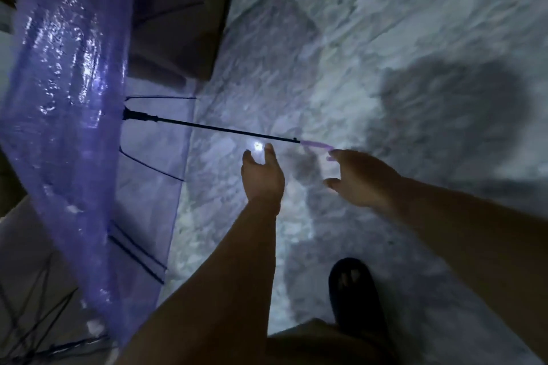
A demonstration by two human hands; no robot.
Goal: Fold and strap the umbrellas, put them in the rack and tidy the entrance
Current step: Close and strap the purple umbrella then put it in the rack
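Observation:
An open translucent purple umbrella (62,104) lies on its side at the left, canopy wet and shiny. Its black shaft (213,127) runs rightward to a pale purple handle (315,144). My right hand (360,178) is spread open just below the handle's end, fingertips almost touching it. My left hand (262,176) is open, fingers relaxed, a little under the shaft and holding nothing. Part of a second umbrella's dark ribs (35,320) shows at the bottom left.
The pale marble floor (385,38) fills the right and centre, with a bright light spot near my left hand. A dark door or cabinet edge (192,24) stands at the upper left. My foot in a dark slipper (354,293) is at the bottom.

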